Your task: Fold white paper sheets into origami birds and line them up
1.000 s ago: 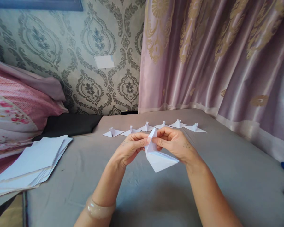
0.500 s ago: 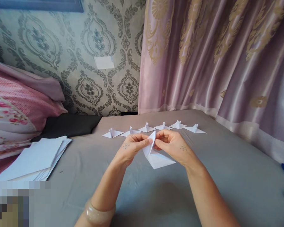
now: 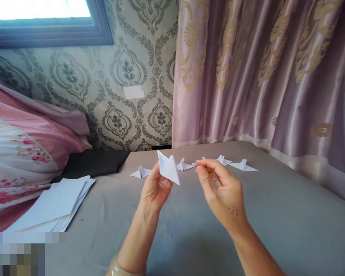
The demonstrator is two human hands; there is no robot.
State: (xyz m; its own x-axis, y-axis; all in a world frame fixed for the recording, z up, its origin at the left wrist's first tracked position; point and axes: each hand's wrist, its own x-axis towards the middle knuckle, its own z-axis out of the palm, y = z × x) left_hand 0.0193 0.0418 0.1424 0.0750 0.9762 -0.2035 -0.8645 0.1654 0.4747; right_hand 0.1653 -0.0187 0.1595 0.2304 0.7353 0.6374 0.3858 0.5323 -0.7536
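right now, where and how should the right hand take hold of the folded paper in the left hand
Probably pinch the folded paper lightly along its right edge, near the lower point, coming from the right. The left hand holds it from the left and below, leaving that edge uncovered, and the right hand is on that side.

window [image 3: 40,9] overexposed, upper left | soft shadow on sheet [image 3: 276,211] | lower-left corner pixelated

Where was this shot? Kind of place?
Likely a room in a home, perhaps a bedroom: damask-patterned wallpaper, a long gold-patterned curtain, and pink floral fabric heaped beside a grey cloth-covered surface.
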